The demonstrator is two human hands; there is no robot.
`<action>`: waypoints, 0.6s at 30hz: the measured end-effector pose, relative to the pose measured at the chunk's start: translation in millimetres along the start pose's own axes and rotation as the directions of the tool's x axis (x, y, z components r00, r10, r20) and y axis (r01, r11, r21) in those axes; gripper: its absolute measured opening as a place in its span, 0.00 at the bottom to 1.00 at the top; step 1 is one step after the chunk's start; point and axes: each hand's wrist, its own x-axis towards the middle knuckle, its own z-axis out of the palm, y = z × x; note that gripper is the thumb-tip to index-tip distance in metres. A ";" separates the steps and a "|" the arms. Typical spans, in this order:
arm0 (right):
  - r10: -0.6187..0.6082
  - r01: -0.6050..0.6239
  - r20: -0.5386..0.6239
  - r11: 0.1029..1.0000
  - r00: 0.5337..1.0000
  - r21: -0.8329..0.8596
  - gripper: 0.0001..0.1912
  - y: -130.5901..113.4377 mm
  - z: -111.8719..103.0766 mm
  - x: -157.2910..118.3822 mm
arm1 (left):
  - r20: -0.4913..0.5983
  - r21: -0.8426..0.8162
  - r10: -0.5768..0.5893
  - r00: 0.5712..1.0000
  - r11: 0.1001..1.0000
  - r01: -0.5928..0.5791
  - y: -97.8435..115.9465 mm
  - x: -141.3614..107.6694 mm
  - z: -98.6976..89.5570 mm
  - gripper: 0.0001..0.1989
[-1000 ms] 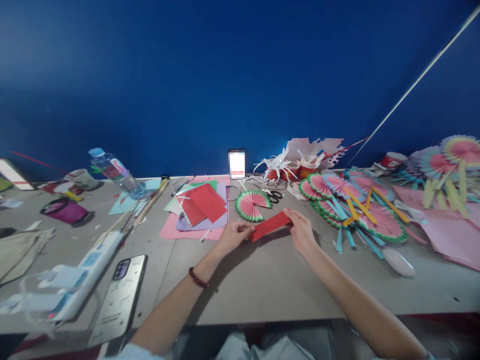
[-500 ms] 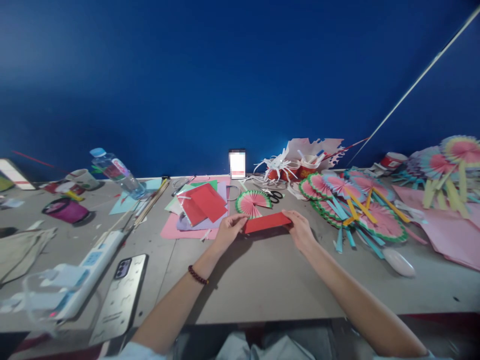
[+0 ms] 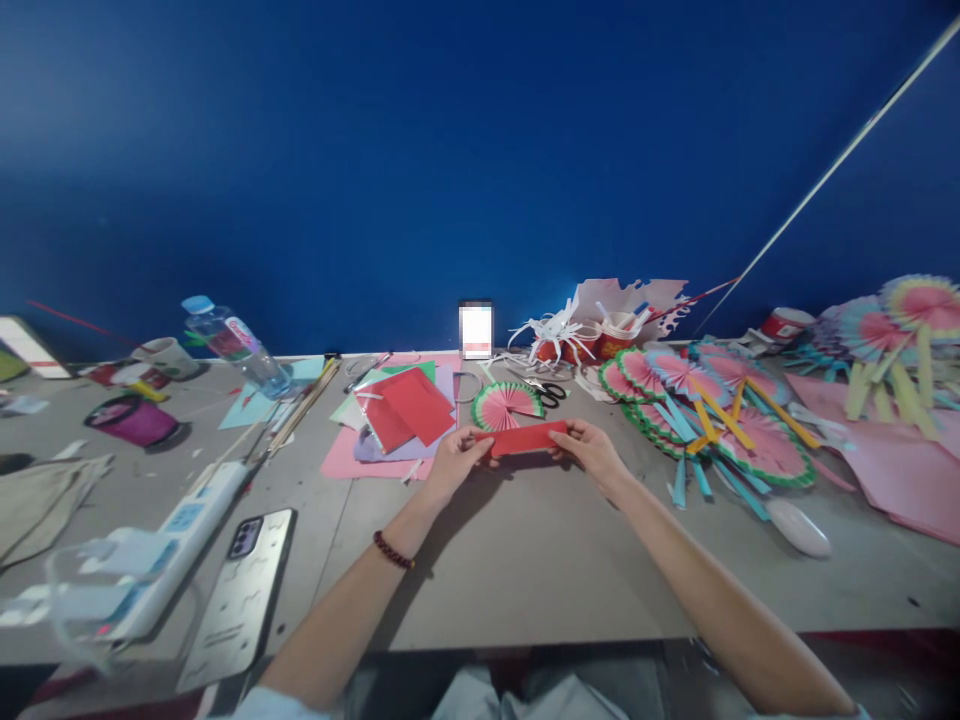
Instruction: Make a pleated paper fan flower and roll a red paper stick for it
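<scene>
A folded strip of red paper is stretched between my two hands, raised above the grey table. My left hand pinches its left end, thumb on the near face. At the other end my right hand grips it with the thumb and fingers. Just beyond the strip lies a pleated watermelon-like paper fan, pink with a green edge. Black-handled scissors rest beside that fan. Left of my hands, red paper sheets lie on purple, green and pink sheets.
Several finished paper fans with ribbons spread on the right, near a white computer mouse. On the left are a phone, a power strip, wooden sticks and a tilted water bottle. A lit phone leans against the blue wall.
My right hand has shifted slightly left along the red strip, its thumb now on the near face. The strip is more level and a bit higher.
</scene>
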 end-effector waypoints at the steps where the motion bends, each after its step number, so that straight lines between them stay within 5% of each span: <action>1: 0.017 -0.016 0.033 0.999 0.999 -0.033 0.22 -1.6 -1.8 0.2 | 0.008 0.004 0.015 1.000 1.000 -0.015 0.9 0.4 -1.2 0.19; 5: 0.066 -0.057 0.121 0.995 0.991 -0.076 0.21 -3.3 -7.8 1.5 | 0.037 0.011 0.044 0.998 0.999 -0.045 0.2 3.4 -4.4 0.22; 12: 0.016 -0.014 0.041 0.999 0.999 -0.050 0.19 1.0 -9.0 5.6 | 0.063 -0.023 0.024 0.998 0.999 -0.023 0.7 5.5 -8.5 0.28; 18: 0.008 -0.012 0.141 1.000 0.990 0.026 0.19 -6.7 -8.9 1.0 | 0.076 -0.135 -0.032 0.997 0.990 0.042 6.0 6.4 -16.1 0.30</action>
